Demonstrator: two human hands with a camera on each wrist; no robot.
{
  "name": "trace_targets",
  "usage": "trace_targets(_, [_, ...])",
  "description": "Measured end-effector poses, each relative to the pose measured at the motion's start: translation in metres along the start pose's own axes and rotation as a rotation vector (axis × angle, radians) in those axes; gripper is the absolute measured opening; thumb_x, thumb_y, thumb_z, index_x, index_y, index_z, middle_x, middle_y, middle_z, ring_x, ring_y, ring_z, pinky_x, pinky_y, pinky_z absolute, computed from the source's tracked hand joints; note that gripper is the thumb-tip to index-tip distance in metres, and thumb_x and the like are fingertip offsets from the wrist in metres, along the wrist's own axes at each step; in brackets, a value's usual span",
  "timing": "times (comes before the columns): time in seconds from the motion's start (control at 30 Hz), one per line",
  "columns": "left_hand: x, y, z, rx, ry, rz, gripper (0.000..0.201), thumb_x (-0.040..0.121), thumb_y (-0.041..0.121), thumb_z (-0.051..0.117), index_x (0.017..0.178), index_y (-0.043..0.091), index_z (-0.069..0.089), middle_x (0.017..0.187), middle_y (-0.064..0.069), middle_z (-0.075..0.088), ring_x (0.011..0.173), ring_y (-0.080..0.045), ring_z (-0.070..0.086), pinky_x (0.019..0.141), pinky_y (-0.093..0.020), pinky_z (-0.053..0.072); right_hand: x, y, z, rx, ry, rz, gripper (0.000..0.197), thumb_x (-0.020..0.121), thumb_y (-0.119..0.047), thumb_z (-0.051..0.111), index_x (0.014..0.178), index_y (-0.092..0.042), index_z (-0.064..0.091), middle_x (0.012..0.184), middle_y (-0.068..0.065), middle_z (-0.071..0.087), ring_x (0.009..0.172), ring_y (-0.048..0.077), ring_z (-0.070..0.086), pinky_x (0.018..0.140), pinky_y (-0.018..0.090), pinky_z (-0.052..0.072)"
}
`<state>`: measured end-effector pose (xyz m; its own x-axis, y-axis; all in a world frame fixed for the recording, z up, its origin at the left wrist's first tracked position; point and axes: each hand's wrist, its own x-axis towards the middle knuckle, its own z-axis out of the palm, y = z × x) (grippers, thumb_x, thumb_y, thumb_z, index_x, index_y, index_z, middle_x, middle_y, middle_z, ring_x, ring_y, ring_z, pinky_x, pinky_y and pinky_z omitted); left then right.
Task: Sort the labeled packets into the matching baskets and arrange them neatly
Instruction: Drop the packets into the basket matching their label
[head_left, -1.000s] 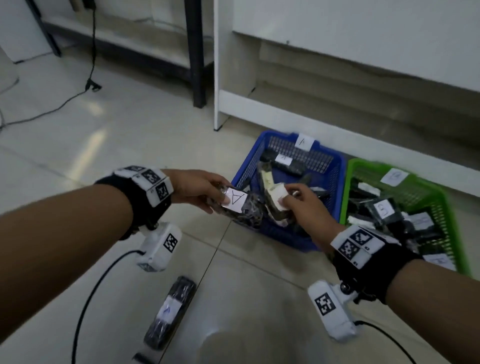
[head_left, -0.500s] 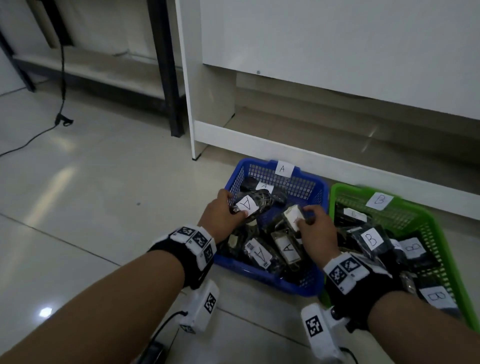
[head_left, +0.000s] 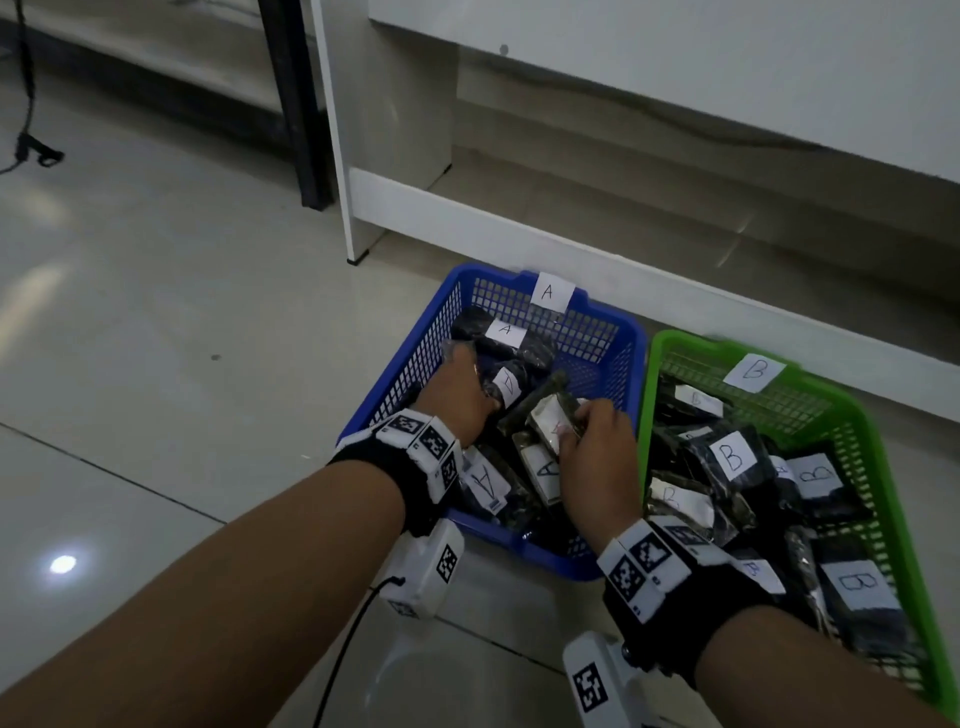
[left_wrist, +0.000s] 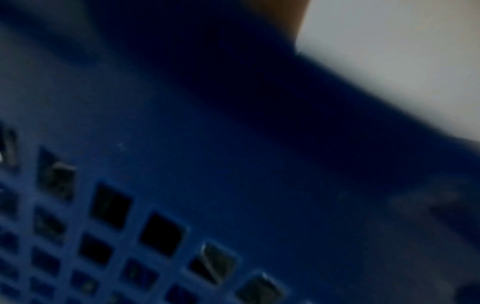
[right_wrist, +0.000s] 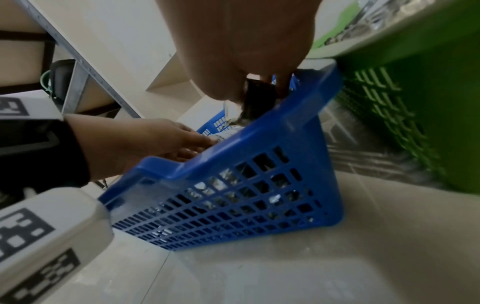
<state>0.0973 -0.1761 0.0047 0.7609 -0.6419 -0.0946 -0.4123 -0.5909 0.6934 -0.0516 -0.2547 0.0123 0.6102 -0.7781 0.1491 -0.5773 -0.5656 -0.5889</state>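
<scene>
A blue basket (head_left: 608, 322) tagged A (head_left: 548, 292) holds several dark packets with A labels. To its right stands a green basket (head_left: 841, 410) tagged B (head_left: 754, 371), full of B packets (head_left: 732, 457). My left hand (head_left: 480, 384) is inside the blue basket at its left side and grips a dark packet with an A label (head_left: 506, 388). My right hand (head_left: 576, 423) pinches the end of another dark packet (head_left: 548, 415) at the basket's middle; the right wrist view shows that pinch (right_wrist: 259, 92). The left wrist view shows only the blurred blue basket wall (left_wrist: 182, 164).
The baskets stand on a tiled floor (head_left: 156, 364) against the white base of a cabinet (head_left: 571, 249). A black table leg (head_left: 296, 104) and a cable (head_left: 31, 145) are at the far left. A wrist-camera cable (head_left: 343, 649) trails below my left arm.
Both hands moved forward from the basket's near edge into the blue basket. The left hand carried the A packet over the rim and lower. The floor packet has left the view.
</scene>
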Motion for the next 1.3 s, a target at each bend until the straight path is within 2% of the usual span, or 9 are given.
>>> trace_targets(0.1, [0.001, -0.005, 0.005, 0.188, 0.018, 0.065, 0.031, 0.092, 0.030, 0.055, 0.111, 0.007, 0.049, 0.114, -0.015, 0.058, 0.100, -0.030, 0.056, 0.079, -0.033, 0.044, 0.001, -0.001, 0.004, -0.212, -0.025, -0.008, 0.026, 0.092, -0.021, 0.049, 0.115, -0.009, 0.053, 0.118, 0.010, 0.060, 0.125, 0.030, 0.033, 0.103, 0.039, 0.029])
trace_targets(0.27, [0.000, -0.007, -0.007, 0.546, -0.021, 0.108, 0.042, 0.093, 0.041, 0.047, 0.126, 0.016, 0.057, 0.133, -0.010, 0.049, 0.119, -0.031, 0.044, 0.097, -0.042, 0.038, 0.002, -0.001, 0.001, -0.396, -0.075, 0.033, 0.040, 0.092, -0.035, 0.046, 0.128, -0.016, 0.047, 0.133, 0.007, 0.048, 0.129, 0.030, 0.027, 0.099, 0.046, 0.022])
trace_targets(0.4, [-0.015, -0.003, -0.040, 0.530, -0.075, 0.271, 0.044, 0.092, 0.035, 0.051, 0.134, 0.021, 0.048, 0.138, -0.007, 0.044, 0.125, -0.030, 0.039, 0.100, -0.042, 0.033, -0.001, -0.003, -0.008, -0.328, -0.061, 0.050, 0.051, 0.091, -0.042, 0.049, 0.137, -0.021, 0.040, 0.141, 0.009, 0.039, 0.133, 0.032, 0.023, 0.104, 0.048, 0.019])
trace_targets(0.57, [-0.067, -0.037, -0.094, 0.405, -0.021, 0.530, 0.035, 0.089, 0.024, 0.057, 0.123, 0.018, 0.052, 0.122, -0.006, 0.053, 0.112, -0.025, 0.046, 0.091, -0.036, 0.033, -0.039, -0.017, -0.005, -0.257, 0.062, -0.293, 0.045, 0.086, -0.036, 0.055, 0.127, -0.018, 0.049, 0.135, 0.011, 0.041, 0.128, 0.029, 0.023, 0.099, 0.049, 0.025])
trace_targets(0.7, [-0.112, -0.084, -0.132, 0.436, 0.091, 0.507, 0.025, 0.089, 0.026, 0.058, 0.110, 0.013, 0.052, 0.112, -0.007, 0.052, 0.103, -0.025, 0.047, 0.089, -0.035, 0.035, -0.090, -0.046, 0.012, -0.180, -0.082, -0.482, 0.043, 0.078, -0.036, 0.049, 0.117, -0.019, 0.052, 0.127, 0.010, 0.045, 0.122, 0.027, 0.029, 0.098, 0.042, 0.023])
trace_targets(0.9, [-0.179, -0.142, -0.145, 0.605, -0.447, 0.451, 0.031, 0.089, 0.043, 0.056, 0.110, 0.021, 0.054, 0.108, 0.002, 0.056, 0.090, -0.014, 0.054, 0.078, -0.027, 0.044, -0.204, -0.068, 0.038, -0.040, -0.519, -0.642, 0.042, 0.077, -0.038, 0.044, 0.112, -0.018, 0.057, 0.115, 0.004, 0.053, 0.112, 0.019, 0.034, 0.089, 0.039, 0.035])
trace_targets(1.1, [-0.213, -0.160, -0.125, 0.640, -0.858, 0.245, 0.077, 0.082, 0.051, 0.064, 0.145, 0.027, 0.027, 0.138, -0.005, 0.031, 0.125, -0.021, 0.036, 0.103, -0.036, 0.038, -0.275, -0.085, 0.074, -0.076, -0.996, -0.830, 0.039, 0.086, -0.045, 0.043, 0.102, -0.014, 0.060, 0.103, 0.007, 0.059, 0.093, 0.025, 0.053, 0.083, 0.039, 0.048])
trace_targets(1.17, [-0.214, -0.159, -0.118, 0.641, -0.890, 0.267, 0.070, 0.081, 0.041, 0.070, 0.137, 0.019, 0.035, 0.132, -0.008, 0.038, 0.119, -0.025, 0.042, 0.095, -0.032, 0.039, -0.285, -0.092, 0.076, -0.065, -1.061, -0.816, 0.036, 0.089, -0.044, 0.051, 0.102, -0.011, 0.059, 0.103, 0.008, 0.058, 0.093, 0.024, 0.052, 0.082, 0.039, 0.046])
trace_targets(1.3, [-0.215, -0.161, -0.119, 0.527, -0.854, 0.180, 0.056, 0.071, 0.031, 0.081, 0.104, 0.015, 0.039, 0.106, -0.005, 0.046, 0.094, -0.023, 0.049, 0.072, -0.029, 0.038, -0.300, -0.097, 0.079, -0.097, -1.186, -0.738, 0.064, 0.084, -0.054, 0.059, 0.132, -0.015, 0.046, 0.123, 0.008, 0.050, 0.110, 0.024, 0.044, 0.094, 0.036, 0.038])
